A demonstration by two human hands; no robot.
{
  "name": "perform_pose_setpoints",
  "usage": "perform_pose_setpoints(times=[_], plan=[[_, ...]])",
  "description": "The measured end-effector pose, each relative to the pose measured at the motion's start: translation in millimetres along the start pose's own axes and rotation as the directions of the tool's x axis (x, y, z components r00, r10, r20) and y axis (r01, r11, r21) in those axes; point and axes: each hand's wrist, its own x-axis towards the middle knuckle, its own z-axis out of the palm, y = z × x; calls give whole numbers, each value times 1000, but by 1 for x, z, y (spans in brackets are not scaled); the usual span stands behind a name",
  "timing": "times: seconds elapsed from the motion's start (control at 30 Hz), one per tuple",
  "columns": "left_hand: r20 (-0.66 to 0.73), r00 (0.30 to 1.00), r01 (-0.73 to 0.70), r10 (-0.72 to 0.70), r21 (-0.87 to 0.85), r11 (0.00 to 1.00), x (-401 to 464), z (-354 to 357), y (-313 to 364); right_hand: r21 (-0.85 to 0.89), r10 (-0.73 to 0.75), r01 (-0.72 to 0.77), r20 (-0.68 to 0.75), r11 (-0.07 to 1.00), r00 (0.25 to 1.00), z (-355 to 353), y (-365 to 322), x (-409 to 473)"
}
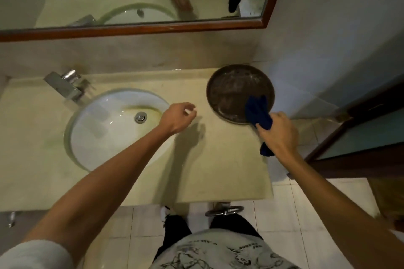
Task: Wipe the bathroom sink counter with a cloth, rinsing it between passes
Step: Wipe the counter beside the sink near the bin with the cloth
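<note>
Where the counter [135, 172] runs from the basin to its right-hand edge, the following stand or lie.

Cloth [258, 111]: dark blue, bunched. The right hand [281, 135] grips it, fingers curled round the middle; one end drapes forward over the near rim of the tray, the other hangs below the hand past the counter's right edge. Judged soft, light and limp; likely heavier and clingy once wet. It will fold wherever it is taken, so a hold across the bunched middle, as here, keeps both tails manageable; spreading it flat under the palm would give more wiping face.

Tray [231, 91]: round, dark, shallow, at the back right of the counter near the wall. Its floor shows pale smears or water marks. Probably slides easily on the smooth stone if pushed by the cloth.

Left hand [178, 116]: held over the counter just right of the basin, fingers loosely curled. Something small and pale shows at the fingertips; whether it is pinched cannot be told.

Basin [98, 126]: white, oval, set under the counter; a yellowish stain near the drain [140, 117].

Tap [65, 86]: chrome, at the back left, no water seen running.

Mirror [196, 25]: wood-framed, above the counter, reflecting both hands.
</note>
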Motion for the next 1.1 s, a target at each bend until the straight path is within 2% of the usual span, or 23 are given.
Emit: perform_pose_setpoints(times=[0.1, 0.17, 0.27, 0.33, 0.43, 0.57, 0.67, 0.87, 1.0, 1.1], plan=[[-77, 991, 120, -114, 82, 989, -41, 4, -76, -96, 138, -143, -58, 985, 989, 24, 9, -25], [-66, 983, 181, -173, 161, 970, -64, 7, -120, -176, 180, -178, -3, 968, 984, 42, 4, -37], [-34, 975, 221, -218, 210, 952, -89, 10, -170, -130, 252, -235, 136, 963, 958, 64, -20, -52], [-26, 971, 236, -236, 197, 951, -99, 13, -195, -212, 261, -231, 124, 950, 957, 76, -34, -54], [-33, 962, 272, -270, 110, 956, -111, 18, -225, -301, 258, -218, 100, 928, 961, 96, -54, -56], [-163, 899, 378, -406, -179, 909, -119, 22, -238, -263, 261, -246, 25, 933, 965, 133, -103, -71], [-244, 902, 324, -357, -165, 932, -121, 20, -232, -221, 269, -260, 11, 940, 963, 166, -156, -81], [-311, 903, 263, -297, -146, 954, -120, 21, -233, -96, 198, -191, 62, 977, 978, 219, -258, -87], [-318, 904, 253, -285, -140, 957, -120, 24, -233, 211, 159, -191, 160, 959, 974, 224, -297, -84], [-308, 904, 267, -296, -133, 955, -119, 25, -233, 503, 172, -291, 269, 814, 948, 204, -297, -83]])
